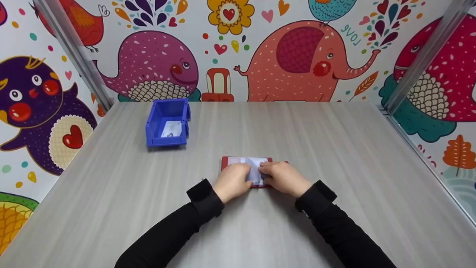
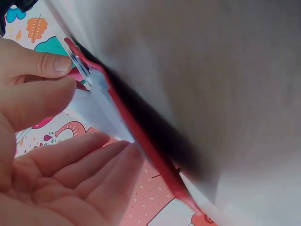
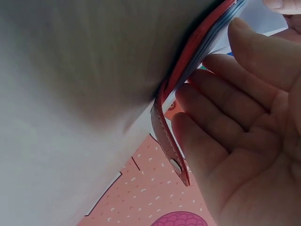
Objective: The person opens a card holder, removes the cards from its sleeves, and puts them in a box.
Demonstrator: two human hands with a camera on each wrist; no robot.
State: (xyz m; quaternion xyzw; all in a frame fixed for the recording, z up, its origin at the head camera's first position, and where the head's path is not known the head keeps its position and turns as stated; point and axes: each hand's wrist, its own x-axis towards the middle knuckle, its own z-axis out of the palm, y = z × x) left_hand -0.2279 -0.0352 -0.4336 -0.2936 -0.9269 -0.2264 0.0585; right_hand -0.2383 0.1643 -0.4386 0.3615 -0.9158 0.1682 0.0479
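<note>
A red card holder (image 1: 224, 162) with clear or whitish sleeves (image 1: 255, 172) lies spread on the table in the head view. My left hand (image 1: 233, 181) rests over its left half. The left wrist view shows that hand's long fingers (image 2: 101, 162) fairly straight, their tips touching the sleeves. My right hand (image 1: 285, 178) is on the right half. Its thumb (image 3: 256, 49) touches the stacked sleeve edges, and its other fingers lie loosely bent beside the holder. A whitish sheet (image 2: 89, 113) stands raised between the hands. A red strap (image 3: 164, 134) with a metal snap sticks out at the holder's edge.
A blue plastic bin (image 1: 166, 141) stands at the back left of the table, with a printed white card or paper (image 1: 171, 129) inside. The wood-grain table (image 1: 327, 134) meets cartoon-printed walls behind and at both sides, with metal posts (image 1: 427, 56) at the corners.
</note>
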